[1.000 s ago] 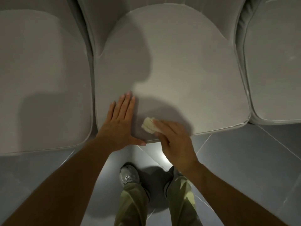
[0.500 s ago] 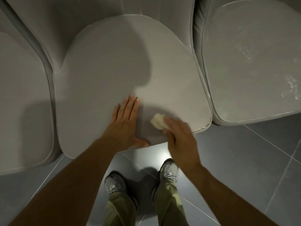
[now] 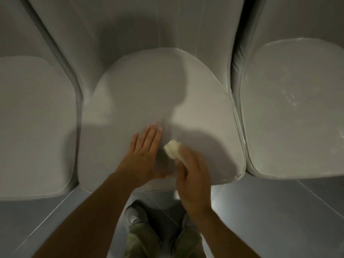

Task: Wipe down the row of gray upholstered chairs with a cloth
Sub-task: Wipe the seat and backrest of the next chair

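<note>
Three chairs: a gray row seen from above, with the middle chair point(image 3: 141, 101) directly below and the left chair point(image 3: 33, 118) and right chair point(image 3: 290, 118) just beside it, seat edges close together.
Right hand point(image 3: 191, 181): fingers curled over the cloth point(image 3: 172, 148), gripping it and pressing it onto the middle seat near the front edge.
Left hand point(image 3: 143, 157): flat on the same seat, fingers straight and together, holding nothing; it seems to brace the cushion.
Cloth: a small pale wad on the front half of the middle seat, just right of the left hand, partly hidden under the right hand.
Step in hand: wiping the middle seat, by my reading, with the stroke at the front centre.
How to do it well: press evenly through the whole wad, not the fingertips alone. Run overlapping passes from the backrest point(image 3: 141, 25) toward the front edge so no strip is skipped. Shift the left hand aside so the patch beneath it gets wiped too. Follow the curved rim, where dirt likely gathers.
Cloth handling: the wad is small, so refolding it to a fresh face before another seat would probably help.
Right seat: pale streaks point(image 3: 291, 100) show on it; whether they are damp or dirt I cannot tell.
Floor point(image 3: 279, 211): gray tiles, with the person's shoes point(image 3: 133, 216) below the seat front.
</note>
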The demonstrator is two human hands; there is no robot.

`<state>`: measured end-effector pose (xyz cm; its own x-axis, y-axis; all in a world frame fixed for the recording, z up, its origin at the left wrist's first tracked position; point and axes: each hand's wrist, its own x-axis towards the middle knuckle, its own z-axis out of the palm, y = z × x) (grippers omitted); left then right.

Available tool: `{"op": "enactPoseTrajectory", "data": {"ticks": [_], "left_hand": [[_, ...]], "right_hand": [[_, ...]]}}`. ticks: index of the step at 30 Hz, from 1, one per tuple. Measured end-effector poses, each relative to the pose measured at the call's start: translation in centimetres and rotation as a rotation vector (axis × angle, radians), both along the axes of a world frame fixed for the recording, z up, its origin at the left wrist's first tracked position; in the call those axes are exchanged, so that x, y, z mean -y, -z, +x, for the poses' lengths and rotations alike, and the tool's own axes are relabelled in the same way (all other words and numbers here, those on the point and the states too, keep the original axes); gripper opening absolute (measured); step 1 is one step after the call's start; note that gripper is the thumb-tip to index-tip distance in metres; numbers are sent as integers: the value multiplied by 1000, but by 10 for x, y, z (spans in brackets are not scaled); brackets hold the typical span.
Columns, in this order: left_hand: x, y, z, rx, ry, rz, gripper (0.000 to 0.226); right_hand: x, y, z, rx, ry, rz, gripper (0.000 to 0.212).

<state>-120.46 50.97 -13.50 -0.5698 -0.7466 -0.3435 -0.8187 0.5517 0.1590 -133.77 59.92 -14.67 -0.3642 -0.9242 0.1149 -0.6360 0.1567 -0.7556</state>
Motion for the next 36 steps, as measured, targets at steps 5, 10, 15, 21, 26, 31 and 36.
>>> {"op": "enactPoseTrajectory", "data": {"ticks": [5,10,15,21,26,31,36], "left_hand": [[58,-41,22,82,-90,-53,128],[125,-67,43,237,-263,-118,125],[181,-87,68,308,-387,-280,126],[226,-69,96,259,-377,-392,131],[239,-36,124,190,-257,-617,152],[250,-16,135,166,-119,-747,153],[250,-8,139,157,-94,-832,146]], "right_hand": [[103,-41,-27,-99,-20,-155,35],[192,-75,-17,-132,-87,-158,46],[253,-82,18,-79,-206,-191,46],[306,-61,51,-12,-339,-314,42],[352,-53,83,8,-402,-513,39],[348,5,98,72,-428,-525,35],[331,32,94,118,-484,-453,33]]}}
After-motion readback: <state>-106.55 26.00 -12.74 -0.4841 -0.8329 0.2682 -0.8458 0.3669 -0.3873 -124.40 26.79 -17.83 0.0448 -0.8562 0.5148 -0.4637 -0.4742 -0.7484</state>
